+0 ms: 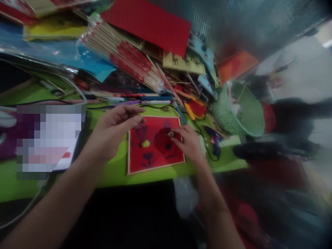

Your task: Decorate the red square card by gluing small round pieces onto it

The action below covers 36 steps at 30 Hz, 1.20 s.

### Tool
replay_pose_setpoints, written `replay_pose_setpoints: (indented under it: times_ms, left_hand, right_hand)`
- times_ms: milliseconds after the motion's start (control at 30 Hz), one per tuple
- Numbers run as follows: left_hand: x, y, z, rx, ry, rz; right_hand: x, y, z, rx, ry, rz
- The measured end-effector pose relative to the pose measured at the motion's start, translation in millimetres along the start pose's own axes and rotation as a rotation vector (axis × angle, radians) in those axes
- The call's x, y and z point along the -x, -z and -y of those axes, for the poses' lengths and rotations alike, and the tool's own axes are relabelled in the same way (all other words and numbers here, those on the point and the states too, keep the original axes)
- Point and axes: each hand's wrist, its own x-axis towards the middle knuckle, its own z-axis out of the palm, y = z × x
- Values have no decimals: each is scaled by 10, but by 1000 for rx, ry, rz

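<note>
A red square craft board with a pale wooden edge lies on the green table. Dark flower shapes and a small yellow blob sit on it. My left hand hovers over the board's upper left corner, fingers curved together in a loose pinch; what it holds, if anything, I cannot make out. My right hand rests on the board's right side, fingers pressed down on a red flower piece with a dark centre.
A bundle of wooden sticks with red ends in plastic, coloured paper sheets and pens crowd the back. A green basket stands at right, a glue gun beside the board. A blurred-out patch lies left.
</note>
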Motion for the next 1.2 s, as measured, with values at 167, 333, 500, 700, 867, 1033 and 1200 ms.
replay_pose_setpoints:
  times_ms: [167, 333, 500, 700, 867, 1033, 1200]
  left_hand:
    - [4, 6, 10, -17, -7, 29]
    - [-6, 6, 39, -115, -30, 65]
    - [11, -48, 24, -235, -27, 242]
    - [50, -73, 25, -259, 27, 369]
    - [45, -71, 33, -159, 79, 294]
    - [39, -14, -58, -118, 88, 58]
    - [42, 5, -150, 64, 37, -169]
  right_hand:
    - [-18, -45, 1, 25, -9, 30]
    - [-50, -17, 15, 28, -21, -20]
    - [-225, 129, 239, -20, 48, -113]
    - [-380, 140, 570, 60, 205, -87]
    - [-385, 82, 618, 65, 224, -99]
    - [-277, 233, 356, -122, 62, -369]
    - [-170, 299, 48, -337, -203, -784]
